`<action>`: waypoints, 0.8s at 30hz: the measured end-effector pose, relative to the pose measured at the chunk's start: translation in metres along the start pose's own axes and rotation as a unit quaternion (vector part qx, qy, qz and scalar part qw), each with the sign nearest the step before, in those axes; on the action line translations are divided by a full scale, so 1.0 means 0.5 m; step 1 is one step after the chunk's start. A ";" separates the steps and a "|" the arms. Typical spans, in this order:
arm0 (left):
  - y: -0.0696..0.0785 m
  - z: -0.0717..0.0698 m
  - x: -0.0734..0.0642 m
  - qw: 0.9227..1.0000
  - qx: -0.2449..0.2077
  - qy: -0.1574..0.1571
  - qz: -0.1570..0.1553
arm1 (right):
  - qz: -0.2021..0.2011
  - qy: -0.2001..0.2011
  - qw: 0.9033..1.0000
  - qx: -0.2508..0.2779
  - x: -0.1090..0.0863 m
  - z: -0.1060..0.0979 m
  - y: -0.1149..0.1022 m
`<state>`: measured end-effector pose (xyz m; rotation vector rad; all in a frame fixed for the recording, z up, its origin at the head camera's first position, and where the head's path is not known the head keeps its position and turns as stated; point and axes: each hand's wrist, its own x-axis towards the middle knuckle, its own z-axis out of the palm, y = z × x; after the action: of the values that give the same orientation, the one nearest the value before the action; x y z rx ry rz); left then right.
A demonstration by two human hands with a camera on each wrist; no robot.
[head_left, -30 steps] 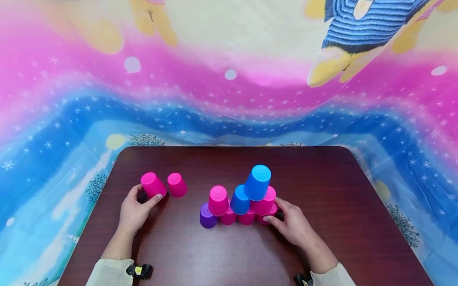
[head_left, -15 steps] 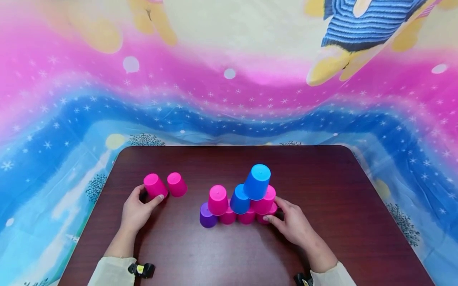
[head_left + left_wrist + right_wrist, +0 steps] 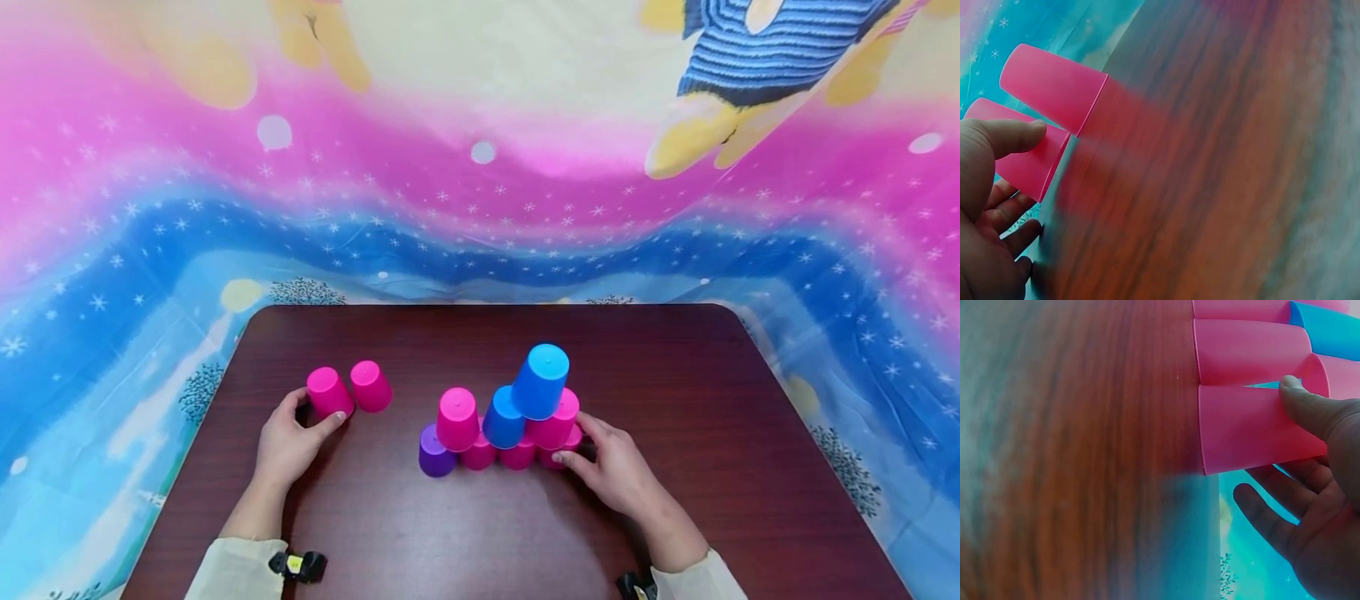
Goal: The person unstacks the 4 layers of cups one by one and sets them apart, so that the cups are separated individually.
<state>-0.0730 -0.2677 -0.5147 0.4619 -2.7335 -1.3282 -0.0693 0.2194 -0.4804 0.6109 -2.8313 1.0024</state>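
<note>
At ten o'clock on the bench (image 3: 480,533), a left hand (image 3: 288,446) pinches a pink cup (image 3: 327,392), likely light, flexible plastic best held low; the right hand (image 3: 618,475) apparently grips the pyramid's (image 3: 506,423) four-o'clock base cup (image 3: 1247,428).

Behind the grip of the left hand (image 3: 288,448), a pale cream sleeve (image 3: 236,571) meets a small, blocky black wrist device (image 3: 311,568) bearing a yellow patch (image 3: 295,565). Behind the right hand (image 3: 621,477), a similar cream sleeve (image 3: 696,578) and black device (image 3: 628,586) show partly.
</note>
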 end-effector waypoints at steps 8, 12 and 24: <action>0.001 -0.001 0.002 1.000 0.009 -0.004 0.011 | 0.009 -0.003 1.000 0.001 0.000 -0.003 -0.002; -0.002 0.001 0.005 1.000 0.015 -0.001 0.020 | 0.012 -0.005 1.000 0.001 0.000 -0.004 -0.002; -0.005 0.007 0.007 0.999 0.031 0.002 0.025 | 0.013 -0.006 1.000 0.003 -0.001 -0.001 -0.001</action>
<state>-0.0765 -0.2675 -0.5192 0.3978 -2.7706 -1.2315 -0.0689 0.2196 -0.4800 0.5835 -2.8543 1.0156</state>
